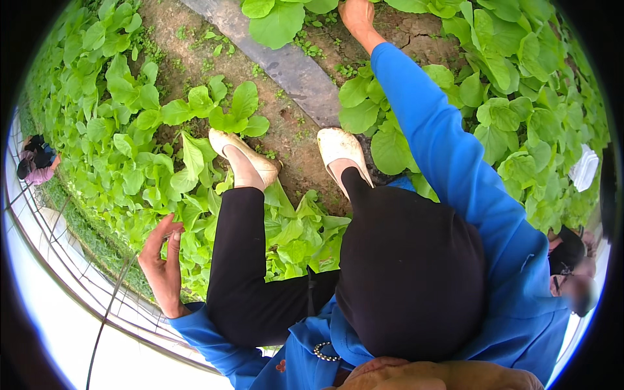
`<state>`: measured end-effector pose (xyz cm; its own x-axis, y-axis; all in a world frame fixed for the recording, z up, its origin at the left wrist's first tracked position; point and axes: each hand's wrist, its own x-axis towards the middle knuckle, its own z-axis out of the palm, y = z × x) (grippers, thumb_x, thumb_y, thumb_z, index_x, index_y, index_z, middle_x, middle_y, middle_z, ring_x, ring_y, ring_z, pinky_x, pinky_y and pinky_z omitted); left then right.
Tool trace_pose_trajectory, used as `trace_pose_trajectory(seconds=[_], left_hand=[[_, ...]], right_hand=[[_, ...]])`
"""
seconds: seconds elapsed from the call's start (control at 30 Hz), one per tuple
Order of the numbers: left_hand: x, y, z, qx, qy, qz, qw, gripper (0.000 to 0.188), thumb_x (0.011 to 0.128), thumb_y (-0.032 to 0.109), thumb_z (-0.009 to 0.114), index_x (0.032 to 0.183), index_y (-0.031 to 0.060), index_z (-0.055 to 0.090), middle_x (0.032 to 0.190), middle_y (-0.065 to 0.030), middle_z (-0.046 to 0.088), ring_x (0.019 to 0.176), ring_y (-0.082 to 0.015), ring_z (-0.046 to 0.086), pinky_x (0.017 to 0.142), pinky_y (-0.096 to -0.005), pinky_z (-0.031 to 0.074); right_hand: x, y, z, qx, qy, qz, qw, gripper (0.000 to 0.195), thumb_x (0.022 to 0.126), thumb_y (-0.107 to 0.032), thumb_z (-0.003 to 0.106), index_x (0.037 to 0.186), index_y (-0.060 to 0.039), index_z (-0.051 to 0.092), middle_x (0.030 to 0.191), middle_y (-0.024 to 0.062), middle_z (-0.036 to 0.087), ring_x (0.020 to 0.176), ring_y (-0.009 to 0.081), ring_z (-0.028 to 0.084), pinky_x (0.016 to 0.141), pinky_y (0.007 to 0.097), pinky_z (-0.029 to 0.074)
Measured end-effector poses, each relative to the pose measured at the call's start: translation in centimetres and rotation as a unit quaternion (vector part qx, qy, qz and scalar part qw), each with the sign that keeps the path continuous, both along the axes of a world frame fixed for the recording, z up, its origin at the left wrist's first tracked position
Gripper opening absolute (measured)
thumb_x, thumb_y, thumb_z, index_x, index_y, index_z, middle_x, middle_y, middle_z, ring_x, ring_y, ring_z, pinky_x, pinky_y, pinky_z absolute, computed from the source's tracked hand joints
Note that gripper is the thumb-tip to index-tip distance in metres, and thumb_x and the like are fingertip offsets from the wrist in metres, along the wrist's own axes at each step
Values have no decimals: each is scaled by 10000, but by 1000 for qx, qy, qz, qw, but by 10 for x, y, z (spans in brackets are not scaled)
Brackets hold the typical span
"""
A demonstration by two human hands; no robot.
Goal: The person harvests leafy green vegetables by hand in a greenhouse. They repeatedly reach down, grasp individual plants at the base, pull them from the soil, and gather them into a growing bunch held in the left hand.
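At the lower left, my left hand (165, 263) is raised above leafy greens, thumb and fingers curved apart, with nothing seen in it. My right hand (358, 17) reaches to the top edge of the picture, its fingers bent down beside a broad-leaved green plant (279, 24); the fingertips are hidden, so what they hold cannot be told. Under that arm grow more leafy green plants (360, 105). A small leafy plant (240, 109) lies or stands against my left shoe, and long pale leaves (292, 234) spread between my legs.
A dark strip of sheeting (292, 73) crosses the bare soil (195, 58) between two beds of greens. My pale shoes (341, 148) rest on the soil. A white object (583, 168) lies on the right bed. Other people are at the far left (39, 161) and right (568, 263).
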<state>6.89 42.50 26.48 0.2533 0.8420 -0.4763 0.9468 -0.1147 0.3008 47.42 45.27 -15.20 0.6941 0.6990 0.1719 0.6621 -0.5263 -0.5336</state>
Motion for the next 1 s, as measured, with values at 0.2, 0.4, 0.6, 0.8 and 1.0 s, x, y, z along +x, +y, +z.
trace_pose_trajectory(seconds=[0.2,0.4,0.6,0.8,1.0], left_hand=[[-3,1,-2,-9,9,10,1000,285,906,113,624,1172,12,639,845,-93,677,763,-141,613,751,-292,490],[-3,0,-4,-11,23,15,1000,290,902,97,626,1178,10,636,800,-82,652,734,-121,601,684,-264,485],[-2,-1,-5,-2,37,7,999,283,900,87,624,1175,24,642,807,-83,653,734,-125,601,661,-267,482],[-3,0,-2,13,29,-8,999,282,891,96,634,1165,31,648,840,-93,669,767,-147,610,741,-296,485],[-5,-1,-1,9,36,-3,999,278,895,111,635,1161,32,648,852,-96,678,790,-160,619,787,-316,482]], right_hand=[[0,17,-1,88,26,-133,987,427,871,3,437,1296,-33,450,1213,285,471,915,446,583,747,501,490],[5,18,-16,121,14,-76,990,229,903,-86,422,1058,-7,570,1095,253,527,865,425,600,701,482,484],[21,4,-16,119,35,30,992,188,840,-16,472,971,13,604,960,238,576,853,401,610,700,464,483],[35,-27,-3,-109,267,188,939,506,731,34,635,1224,35,524,911,236,670,740,325,684,722,423,544],[24,-63,19,-132,248,179,943,500,785,-41,704,1248,2,518,876,127,685,811,205,677,766,410,532]])
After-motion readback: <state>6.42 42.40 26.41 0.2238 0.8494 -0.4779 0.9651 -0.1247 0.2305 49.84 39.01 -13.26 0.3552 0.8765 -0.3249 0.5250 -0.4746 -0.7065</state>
